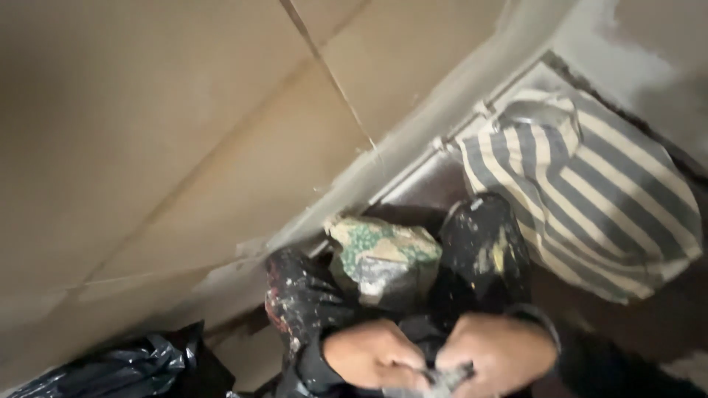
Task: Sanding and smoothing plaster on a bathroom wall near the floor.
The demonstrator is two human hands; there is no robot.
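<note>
Grey rag (442, 379) is pinched by my left hand (372, 355) and right hand (495, 352); paint-spattered boots (483, 247) crowd just beyond, open floor (649, 324) right.

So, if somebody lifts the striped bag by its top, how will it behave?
The striped bag is probably floppy: its cloth sags and creases against the wall. It looks bulged, so it may be rather heavy for its size. Rolling seems unlikely, since it slumps wide on the floor.

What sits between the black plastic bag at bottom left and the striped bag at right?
In the head view, between the black plastic bag and the striped bag lie paint-spattered dark items around a green-flecked crumpled lump.
</note>
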